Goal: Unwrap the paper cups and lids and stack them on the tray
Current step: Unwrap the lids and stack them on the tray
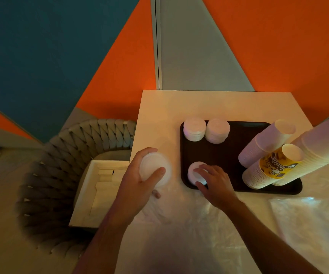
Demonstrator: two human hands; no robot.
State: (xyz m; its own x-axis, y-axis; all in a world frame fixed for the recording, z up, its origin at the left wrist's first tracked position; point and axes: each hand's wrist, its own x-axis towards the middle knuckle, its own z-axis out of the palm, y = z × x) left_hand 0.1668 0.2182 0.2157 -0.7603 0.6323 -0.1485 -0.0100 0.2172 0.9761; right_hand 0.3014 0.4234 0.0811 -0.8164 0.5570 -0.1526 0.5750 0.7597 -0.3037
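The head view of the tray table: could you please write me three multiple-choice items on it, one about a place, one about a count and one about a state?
1. Where does the small lid stack under the right hand sit?
A. in the tray's near left corner
B. on the chair
C. on top of the cup stacks

2. How many lid stacks stand at the far left end of the dark tray?
A. none
B. two
C. five

3. What is the left hand doing?
A. lying flat and empty on the table
B. holding a stack of lids
C. holding a printed cup

Answers: 1 A, the stack rests on the tray's near left corner. 2 B, two far lid stacks stand side by side there. 3 B, its fingers curl round the held lids, beside the tray.
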